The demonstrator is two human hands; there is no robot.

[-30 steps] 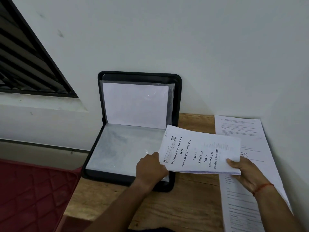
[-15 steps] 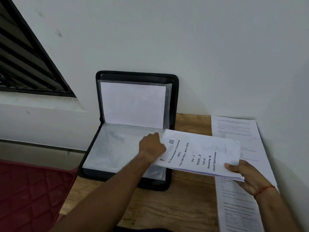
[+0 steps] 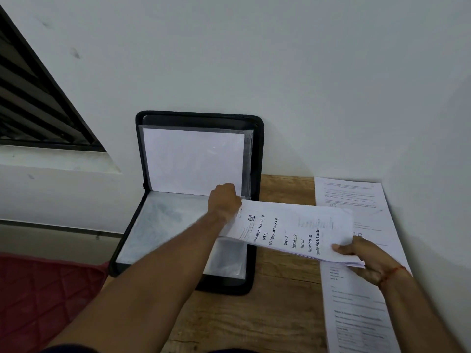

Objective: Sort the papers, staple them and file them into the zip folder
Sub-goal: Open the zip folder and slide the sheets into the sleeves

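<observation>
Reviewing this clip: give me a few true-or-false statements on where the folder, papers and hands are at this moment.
1. The zip folder stands open, its upper half leaning on the wall. True.
2. The right hand holds the printed packet. True.
3. The packet is already filed inside the folder. False: it is outside, held over the folder's right edge.
4. The left hand rests on the loose papers. False: it is at the folder's fold; those papers lie on the table at the right.
</observation>
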